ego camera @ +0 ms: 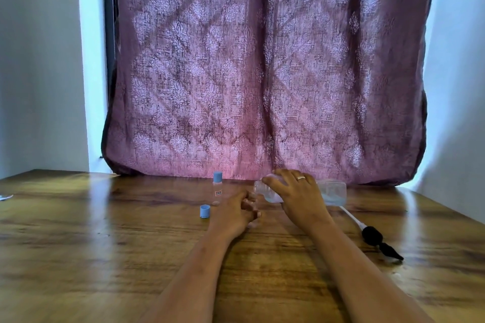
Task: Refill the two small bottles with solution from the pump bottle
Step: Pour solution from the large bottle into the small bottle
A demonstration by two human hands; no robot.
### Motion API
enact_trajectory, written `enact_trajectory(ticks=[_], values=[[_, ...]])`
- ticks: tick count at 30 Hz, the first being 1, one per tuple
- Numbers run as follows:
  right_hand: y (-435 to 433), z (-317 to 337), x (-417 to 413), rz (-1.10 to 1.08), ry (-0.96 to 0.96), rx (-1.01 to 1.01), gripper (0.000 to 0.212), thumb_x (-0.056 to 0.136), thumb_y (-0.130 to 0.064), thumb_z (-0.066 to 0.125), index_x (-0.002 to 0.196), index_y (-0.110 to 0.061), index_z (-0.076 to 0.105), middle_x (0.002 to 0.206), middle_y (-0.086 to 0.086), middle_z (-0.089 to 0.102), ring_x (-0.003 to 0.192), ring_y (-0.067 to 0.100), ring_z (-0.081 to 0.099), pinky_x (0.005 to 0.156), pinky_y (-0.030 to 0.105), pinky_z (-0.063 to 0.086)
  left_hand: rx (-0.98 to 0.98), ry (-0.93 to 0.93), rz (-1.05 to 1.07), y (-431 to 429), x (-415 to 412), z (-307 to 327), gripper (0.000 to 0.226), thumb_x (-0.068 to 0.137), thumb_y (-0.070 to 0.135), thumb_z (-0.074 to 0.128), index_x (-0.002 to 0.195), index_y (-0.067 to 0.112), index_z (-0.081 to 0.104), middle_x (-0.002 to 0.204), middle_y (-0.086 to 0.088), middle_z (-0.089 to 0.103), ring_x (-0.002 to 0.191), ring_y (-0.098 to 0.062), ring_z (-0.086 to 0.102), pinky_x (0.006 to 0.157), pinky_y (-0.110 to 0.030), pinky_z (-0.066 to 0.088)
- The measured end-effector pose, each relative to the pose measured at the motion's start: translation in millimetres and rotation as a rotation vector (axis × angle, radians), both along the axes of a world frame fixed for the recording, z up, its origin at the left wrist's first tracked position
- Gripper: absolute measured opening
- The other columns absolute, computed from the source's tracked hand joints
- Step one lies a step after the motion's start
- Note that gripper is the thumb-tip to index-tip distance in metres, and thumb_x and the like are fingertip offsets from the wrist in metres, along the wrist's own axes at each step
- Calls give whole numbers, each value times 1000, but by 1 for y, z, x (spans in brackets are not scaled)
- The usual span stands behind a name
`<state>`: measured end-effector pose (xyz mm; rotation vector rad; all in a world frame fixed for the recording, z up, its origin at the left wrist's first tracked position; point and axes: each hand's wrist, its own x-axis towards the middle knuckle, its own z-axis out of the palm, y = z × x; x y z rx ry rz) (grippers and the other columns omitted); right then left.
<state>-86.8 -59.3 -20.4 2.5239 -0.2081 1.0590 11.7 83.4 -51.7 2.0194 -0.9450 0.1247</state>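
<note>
My right hand (294, 193) grips the clear pump bottle (332, 193), tipped on its side with its open neck pointing left. Pale liquid lies in its lower part. My left hand (237, 211) holds a small clear bottle under that neck; the hand hides most of it. A second small bottle (217, 189) with a blue cap stands upright just left of my left hand. A loose blue cap (205, 211) lies on the table in front of it. The black pump head (378, 240) with its white tube lies on the table at the right.
The wooden table (105, 244) runs to a purple patterned curtain (262, 73) at the back. White walls stand at both sides. A small white scrap (5, 197) lies at the far left edge.
</note>
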Motion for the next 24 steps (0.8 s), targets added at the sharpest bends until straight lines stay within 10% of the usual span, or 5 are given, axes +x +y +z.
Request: enact_trajectory(ticks=[24], values=[[1, 1, -1, -20, 43, 21, 73, 56, 3, 73, 118, -31, 56, 121, 4, 60, 97, 28, 61, 78, 39, 49, -12, 31, -32, 0, 2, -2, 25, 84, 23, 65, 108, 28, 60, 92, 15, 60, 89, -6, 58, 88, -36, 54]])
